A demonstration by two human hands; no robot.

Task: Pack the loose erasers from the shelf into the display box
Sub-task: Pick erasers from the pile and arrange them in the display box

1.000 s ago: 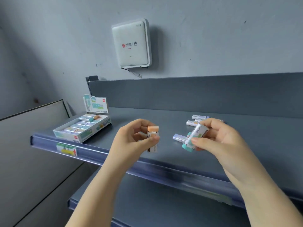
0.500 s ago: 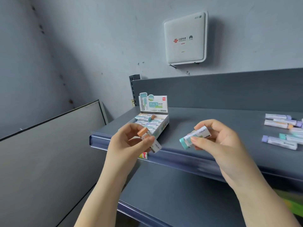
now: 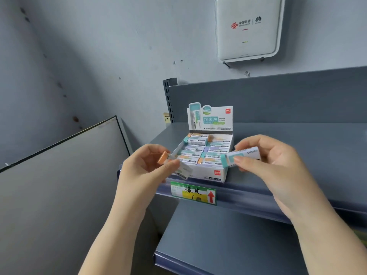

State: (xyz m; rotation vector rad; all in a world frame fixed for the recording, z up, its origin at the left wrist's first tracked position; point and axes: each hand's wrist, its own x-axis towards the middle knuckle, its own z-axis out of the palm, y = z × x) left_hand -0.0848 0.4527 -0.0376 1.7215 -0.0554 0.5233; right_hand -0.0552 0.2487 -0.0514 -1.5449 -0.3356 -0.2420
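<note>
While the head view is looking down at a grey shelf [image 3: 297, 151], two bare hands are being held up in front of one white display box [image 3: 206, 172] standing at the shelf's front edge. One orange-tipped eraser [image 3: 174, 165] is being pinched between thumb and fingers of the left hand [image 3: 147, 169], just beside the box's left wall. One teal-tipped eraser [image 3: 239, 156] is being gripped by the right hand [image 3: 278, 163], at the box's right front corner. Two columns of sleeved erasers are being shown inside the box; roughly five rows are being counted, though not surely. One price label [image 3: 193, 193] is being displayed on the shelf rail, and one white router [image 3: 247, 28] is being seen on the wall above.
</note>
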